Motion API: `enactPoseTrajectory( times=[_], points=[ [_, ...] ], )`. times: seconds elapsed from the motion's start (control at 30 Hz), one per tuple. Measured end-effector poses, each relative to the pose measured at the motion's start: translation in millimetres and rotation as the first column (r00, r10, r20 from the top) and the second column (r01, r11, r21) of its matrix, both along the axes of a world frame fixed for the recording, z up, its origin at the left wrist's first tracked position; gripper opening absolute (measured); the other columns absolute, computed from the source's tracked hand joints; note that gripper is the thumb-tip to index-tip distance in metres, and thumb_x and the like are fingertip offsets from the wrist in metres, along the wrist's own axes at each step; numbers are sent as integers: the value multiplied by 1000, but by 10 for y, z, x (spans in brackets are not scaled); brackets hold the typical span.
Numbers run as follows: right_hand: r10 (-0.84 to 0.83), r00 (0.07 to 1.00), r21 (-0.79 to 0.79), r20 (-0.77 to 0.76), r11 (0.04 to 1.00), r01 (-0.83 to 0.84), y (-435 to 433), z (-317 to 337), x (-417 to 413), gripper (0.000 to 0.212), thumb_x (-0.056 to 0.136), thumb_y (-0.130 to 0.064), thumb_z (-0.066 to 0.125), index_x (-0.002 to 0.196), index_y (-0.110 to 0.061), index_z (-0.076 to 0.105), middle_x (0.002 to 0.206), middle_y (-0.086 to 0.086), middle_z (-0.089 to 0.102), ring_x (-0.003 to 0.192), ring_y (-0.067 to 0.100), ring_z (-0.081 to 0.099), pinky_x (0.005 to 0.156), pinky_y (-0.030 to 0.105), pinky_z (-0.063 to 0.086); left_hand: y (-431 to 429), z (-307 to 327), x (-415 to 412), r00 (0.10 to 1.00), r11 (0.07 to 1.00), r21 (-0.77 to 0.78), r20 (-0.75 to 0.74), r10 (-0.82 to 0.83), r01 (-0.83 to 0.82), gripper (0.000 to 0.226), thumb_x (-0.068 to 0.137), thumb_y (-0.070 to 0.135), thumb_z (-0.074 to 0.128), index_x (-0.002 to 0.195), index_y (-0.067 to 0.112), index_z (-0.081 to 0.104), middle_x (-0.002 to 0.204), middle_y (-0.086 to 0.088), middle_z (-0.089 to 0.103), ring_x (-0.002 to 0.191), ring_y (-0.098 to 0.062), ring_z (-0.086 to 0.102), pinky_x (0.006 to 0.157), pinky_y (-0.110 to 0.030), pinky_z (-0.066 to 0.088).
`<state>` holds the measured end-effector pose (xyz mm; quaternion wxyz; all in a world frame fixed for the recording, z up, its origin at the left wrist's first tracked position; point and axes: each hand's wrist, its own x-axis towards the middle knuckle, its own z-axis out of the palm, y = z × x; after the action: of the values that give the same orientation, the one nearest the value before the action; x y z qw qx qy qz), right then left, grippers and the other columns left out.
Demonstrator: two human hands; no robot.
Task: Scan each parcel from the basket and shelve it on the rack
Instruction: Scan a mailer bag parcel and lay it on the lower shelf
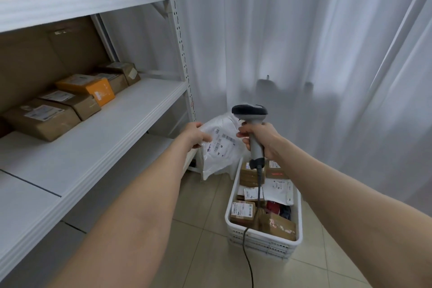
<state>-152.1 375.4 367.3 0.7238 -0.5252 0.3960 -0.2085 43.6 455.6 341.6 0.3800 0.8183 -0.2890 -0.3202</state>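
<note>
I have parcel (219,145) and scanner (250,112) at frame centre.
My left hand (195,134) pinches the parcel's edge; my right hand (259,138) wraps its fingers round the scanner handle, above the basket (299,234) lower right.

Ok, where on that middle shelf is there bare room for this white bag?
The middle shelf is bare along its front edge and at its right end, between the last brown box and the rack upright. Its back left is crowded around the orange box. The basket is packed.
</note>
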Motion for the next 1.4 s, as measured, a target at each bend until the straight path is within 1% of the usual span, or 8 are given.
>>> enactPoseTrajectory(
  times=[0.23,0.33,0.5,0.63,0.8,0.93,1.13,1.4],
  points=[
    [-79,996,-133,-49,989,72,53,-135,263,19,82,-3,71,95,-6,58,71,9,64,54,15,56,53,27,51,-43,207,-121,936,974,35,270,-224,223,59,68,22,84,118,12,56,109,-3,61,97,-20,59,84,-33,51],
    [-46,996,-97,-70,995,39,86,-178,357,16,82,3,68,94,-2,59,64,9,61,52,17,55,54,29,49,5,161,-43,957,976,-38,209,-201,214,46,68,24,84,106,9,62,93,0,63,89,-19,60,76,-30,50],
    [-67,995,-16,-78,998,66,212,-262,554,15,83,6,65,81,-5,55,54,8,52,42,16,47,46,28,47,197,71,196,987,981,-123,70,-143,151,72,70,29,83,131,7,51,122,-4,56,111,-22,56,96,-35,44],
    [-157,986,84,-58,983,162,292,-326,719,17,84,8,59,78,-6,53,57,7,49,42,13,47,43,23,46,310,40,342,991,981,-150,63,-118,126,56,71,32,82,118,19,55,117,0,57,90,-9,58,72,-25,46],
    [-298,954,229,-28,927,297,275,-329,803,14,84,7,59,84,-5,52,62,5,52,46,11,50,46,23,48,555,-85,526,974,954,-196,-54,221,-228,106,67,42,83,150,18,22,151,-6,35,134,-28,40,106,-50,38],
    [-346,937,284,44,904,320,293,-275,813,17,84,9,57,78,-5,50,58,5,50,43,11,48,42,21,46,749,-240,494,892,971,-151,-441,101,-184,71,71,34,81,132,13,50,110,-2,71,100,-19,66,79,-42,55],
    [-242,967,243,73,945,219,306,-244,646,14,87,3,60,93,-5,51,64,9,54,42,14,50,44,23,46,723,-271,242,856,931,-194,-483,185,-311,36,70,22,84,99,17,64,77,2,75,69,-14,72,54,-27,55],
    [-256,965,219,53,946,239,304,-210,368,18,86,-2,66,98,-11,55,83,9,61,62,19,61,58,30,54,760,-118,-4,845,856,-276,-451,286,-437,45,78,20,79,118,8,60,108,-10,69,97,-26,68,89,-46,54]
  ],
)
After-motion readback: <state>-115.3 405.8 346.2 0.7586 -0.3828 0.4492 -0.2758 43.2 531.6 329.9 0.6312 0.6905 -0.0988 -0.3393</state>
